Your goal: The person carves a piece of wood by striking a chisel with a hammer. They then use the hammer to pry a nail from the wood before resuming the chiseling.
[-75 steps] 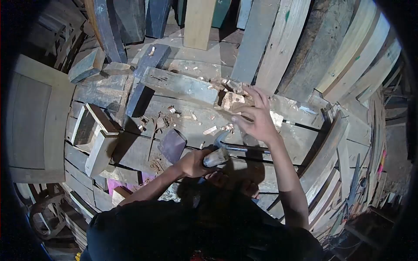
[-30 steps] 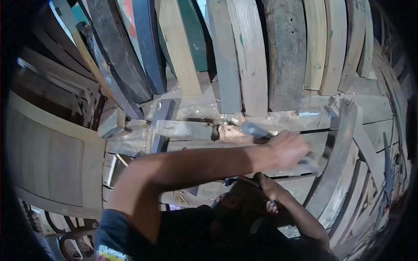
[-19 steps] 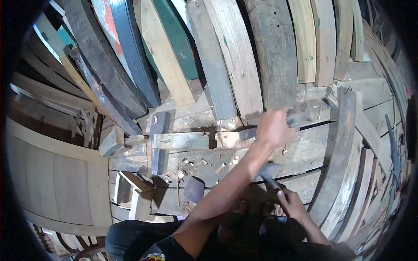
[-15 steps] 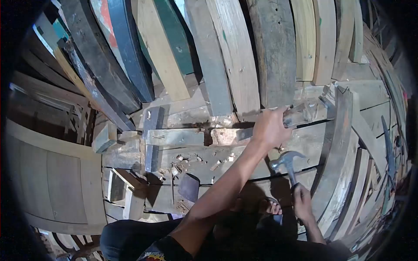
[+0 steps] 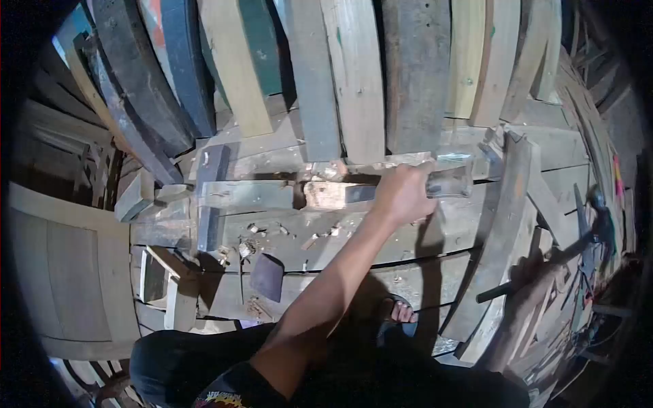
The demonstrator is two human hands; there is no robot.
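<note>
My left hand (image 5: 406,194) is closed round a chisel (image 5: 449,183), whose handle end sticks out to the right. The flat grey blade points left along a piece of wood (image 5: 252,195), beside a pale, freshly cut part. At the right, my right hand (image 5: 534,279) grips a hammer (image 5: 563,256) by its handle, the head up at the far right, somewhat blurred. Wood chips (image 5: 326,234) lie scattered in front of the workpiece.
Long boards (image 5: 360,81) lean in a row at the back. A curved beam (image 5: 500,238) stands to the right. Near my legs are a small wooden frame (image 5: 180,299) and a dark flat block (image 5: 267,277). A sandalled foot (image 5: 401,314) rests on the planks.
My right hand has swung the hammer from beside the left forearm out to the far right and raised it. The left hand still holds the chisel. The whole view has shifted slightly.
</note>
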